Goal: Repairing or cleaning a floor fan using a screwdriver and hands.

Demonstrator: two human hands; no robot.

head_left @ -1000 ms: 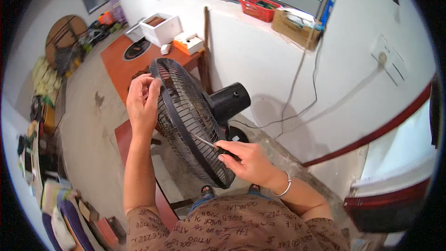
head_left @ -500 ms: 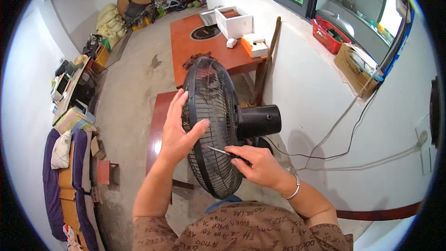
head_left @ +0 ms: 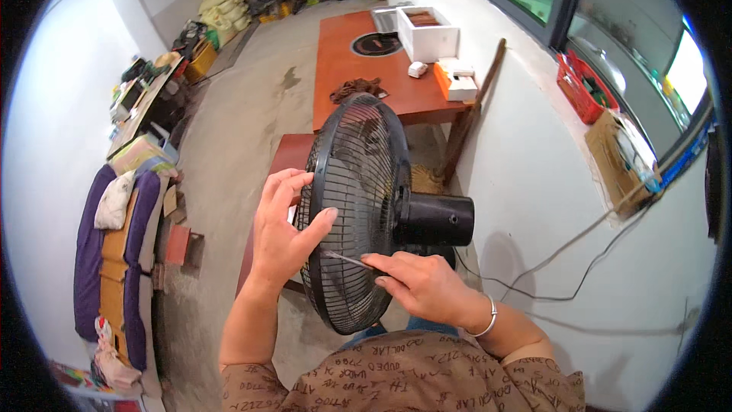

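A black fan head [head_left: 351,160] stands on edge in front of me, its wire guard ringed by a dark rim and its motor housing [head_left: 435,220] pointing right. My left hand [head_left: 286,233] grips the guard's left rim with spread fingertips and thumb. My right hand [head_left: 427,290] is closed on a screwdriver, whose thin metal shaft [head_left: 343,258] reaches to the lower left of the rim; its tip is too small to make out clearly, and its handle is mostly hidden in my fingers.
Behind the fan is an orange-brown table [head_left: 343,53] with a white box [head_left: 427,46] and brown cloth [head_left: 351,90]. A lower table [head_left: 290,149] is beside the fan. A sofa [head_left: 95,259] lies left. At right are a windowsill basket [head_left: 579,91], cardboard box [head_left: 614,160] and cables along the wall.
My view has turned leftward, bringing more of the room in. The fan appears more upright. My left hand has shifted down the rim and spread its fingers; my right hand still holds the screwdriver.
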